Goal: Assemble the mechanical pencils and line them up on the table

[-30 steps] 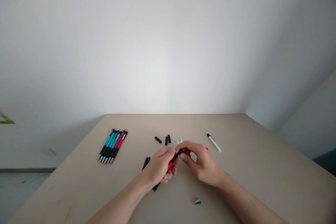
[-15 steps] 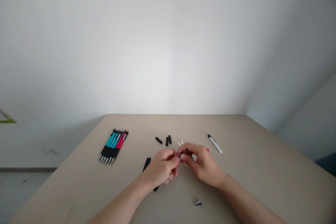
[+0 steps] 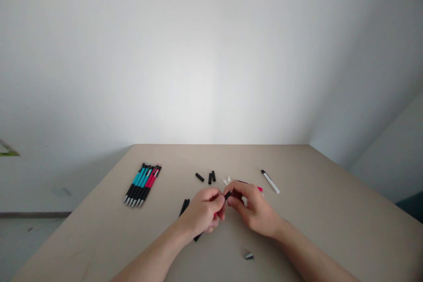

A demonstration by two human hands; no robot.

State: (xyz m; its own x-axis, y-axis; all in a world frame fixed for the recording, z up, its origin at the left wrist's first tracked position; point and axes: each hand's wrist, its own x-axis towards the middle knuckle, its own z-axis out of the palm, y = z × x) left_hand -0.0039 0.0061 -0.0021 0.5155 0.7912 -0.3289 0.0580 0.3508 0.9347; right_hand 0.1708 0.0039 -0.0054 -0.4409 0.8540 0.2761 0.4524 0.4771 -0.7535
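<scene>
Red-and-black pen (image 3: 228,195): left hand (image 3: 205,209) grips it, right hand (image 3: 247,205) pinches its black end; any lettering on lined-up pens (image 3: 142,184) is illegibly small.

An indoor room with a desk-like work table; whether home, office or workshop, I cannot tell. The plain beige table (image 3: 330,207) spreads under the grip of the left hand (image 3: 205,209) and right hand (image 3: 253,207), a row of pens (image 3: 142,185) left of it, a pale wall (image 3: 211,61) beyond.
</scene>
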